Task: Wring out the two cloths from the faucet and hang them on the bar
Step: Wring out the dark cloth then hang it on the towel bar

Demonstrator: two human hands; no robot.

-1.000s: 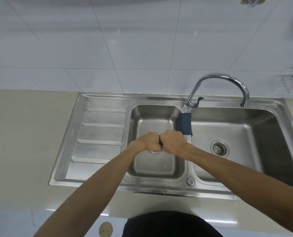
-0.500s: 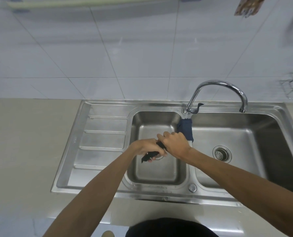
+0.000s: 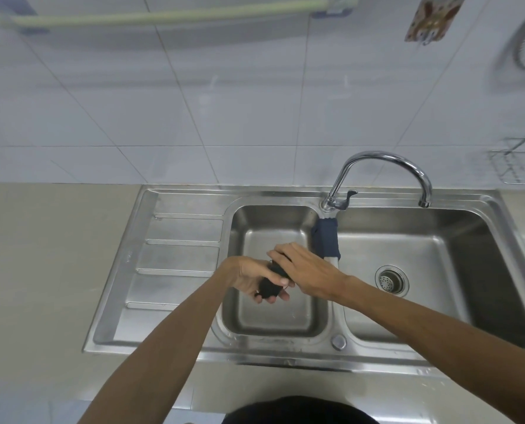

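Note:
A small black cloth [image 3: 269,287] is bunched between my two hands above the left sink basin [image 3: 273,319]. My left hand [image 3: 249,278] cups it from below with the palm up. My right hand [image 3: 304,270] lies over its top, fingers spread across it. A second, dark blue cloth [image 3: 325,240] is draped over the divider between the two basins, just below the base of the chrome faucet [image 3: 377,160]. A pale green bar [image 3: 169,16] runs along the tiled wall at the top left.
The steel sink has a ribbed draining board [image 3: 178,249] on the left and a larger right basin with a drain strainer [image 3: 391,281]. A wire rack [image 3: 521,163] and a metal hose [image 3: 524,47] hang on the wall at right. Beige counter [image 3: 47,270] lies to the left.
My fists, pressed together a second ago, have loosened; the left hand turned palm up under the black cloth and the right hand opened over it. The view tilted up, bringing the bar into sight.

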